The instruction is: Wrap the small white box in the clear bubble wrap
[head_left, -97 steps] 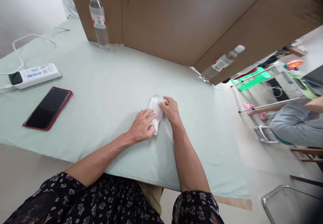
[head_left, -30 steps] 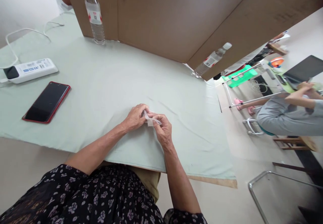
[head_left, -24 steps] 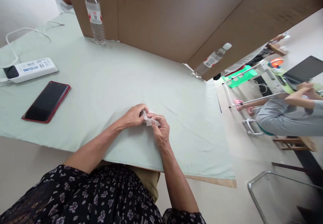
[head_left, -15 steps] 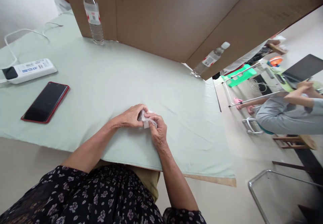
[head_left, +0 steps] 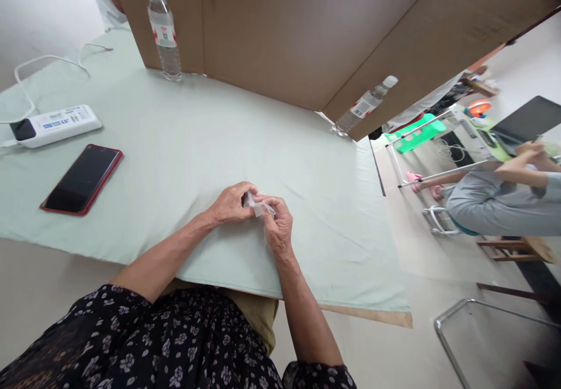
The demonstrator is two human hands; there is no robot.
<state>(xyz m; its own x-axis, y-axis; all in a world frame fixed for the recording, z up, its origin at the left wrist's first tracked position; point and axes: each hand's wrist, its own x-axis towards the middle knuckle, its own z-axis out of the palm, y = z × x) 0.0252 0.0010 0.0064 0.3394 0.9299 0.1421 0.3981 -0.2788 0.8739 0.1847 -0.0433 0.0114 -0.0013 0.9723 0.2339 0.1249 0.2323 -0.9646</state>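
A small, thin, whitish translucent piece, like crumpled plastic film or tissue [head_left: 259, 208], is pinched between both hands just above the table's near part. My left hand [head_left: 233, 203] curls round its left side, thumb and fingers closed on it. From the right, my right hand [head_left: 279, 225] grips the other side, with a loose flap showing between the hands. The fingers cover much of the piece, so its exact kind cannot be made out.
A pale green cloth [head_left: 197, 138] covers the table. Left lie a red-cased phone [head_left: 82, 179] and a white cabled device [head_left: 61, 125]. Water bottles [head_left: 165, 38] stand by a cardboard panel [head_left: 263, 33]. A seated person [head_left: 491, 202] is at a laptop [head_left: 528, 123] on the right.
Both hands stay together over the same spot with slight finger movement. The flap of the whitish piece has shifted and looks narrower. The whole view has moved a little.
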